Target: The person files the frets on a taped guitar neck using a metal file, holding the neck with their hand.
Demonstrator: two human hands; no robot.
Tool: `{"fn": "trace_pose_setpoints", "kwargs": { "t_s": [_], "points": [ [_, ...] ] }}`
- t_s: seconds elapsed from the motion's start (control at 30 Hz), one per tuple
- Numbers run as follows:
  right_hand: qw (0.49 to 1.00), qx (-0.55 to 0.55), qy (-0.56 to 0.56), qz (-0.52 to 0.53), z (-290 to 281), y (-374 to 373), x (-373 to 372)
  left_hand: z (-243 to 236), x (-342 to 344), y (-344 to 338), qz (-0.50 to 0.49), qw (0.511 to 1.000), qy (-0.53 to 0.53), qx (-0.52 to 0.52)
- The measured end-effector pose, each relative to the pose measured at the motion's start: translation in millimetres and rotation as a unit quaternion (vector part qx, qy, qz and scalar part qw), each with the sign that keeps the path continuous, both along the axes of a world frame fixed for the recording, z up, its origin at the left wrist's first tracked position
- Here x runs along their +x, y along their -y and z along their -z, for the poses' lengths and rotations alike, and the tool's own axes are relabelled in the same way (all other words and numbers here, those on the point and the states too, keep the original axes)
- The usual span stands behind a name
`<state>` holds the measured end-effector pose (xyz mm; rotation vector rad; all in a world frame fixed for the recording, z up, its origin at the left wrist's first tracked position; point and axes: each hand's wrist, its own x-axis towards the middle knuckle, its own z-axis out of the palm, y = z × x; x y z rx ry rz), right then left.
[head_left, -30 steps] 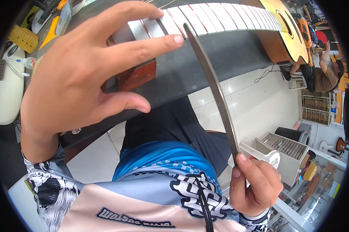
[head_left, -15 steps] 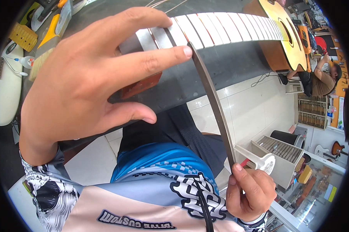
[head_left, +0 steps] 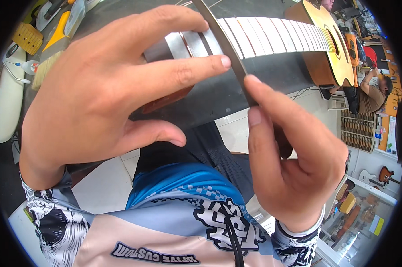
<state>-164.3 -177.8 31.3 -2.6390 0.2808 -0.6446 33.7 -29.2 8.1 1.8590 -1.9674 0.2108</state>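
Note:
A guitar lies on its back across the dark bench, with its pale wooden body at the far right. White strips cover its fretboard between the frets. My right hand grips a long, narrow, dark metal file that lies crosswise over the neck near the headstock end. My left hand spreads over that end, fingers apart. Its index and middle fingertips rest beside the file's left edge, and its thumb points out below the neck. Part of a reddish-brown headstock shows under the left hand, which hides the rest.
At the left of the bench are a yellow slotted block, a wide bristle brush, a small white bottle and a white guitar body. Beyond the guitar at right, another person sits near shelving.
My right hand has moved up and away from me, pushing the file further across the neck. The left hand keeps nearly the same place and spread.

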Motion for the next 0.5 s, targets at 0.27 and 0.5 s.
{"fn": "trace_pose_setpoints", "kwargs": {
  "t_s": [0.27,0.5],
  "points": [
    [0.996,-0.017,-0.072,0.045,-4,-28,-95,-16,2,0,-0.005,0.998,0.018,0.056],
    [0.995,0.021,-0.081,0.056,-20,-23,-64,-24,0,7,0.007,0.998,0.027,0.061]
  ]
}}
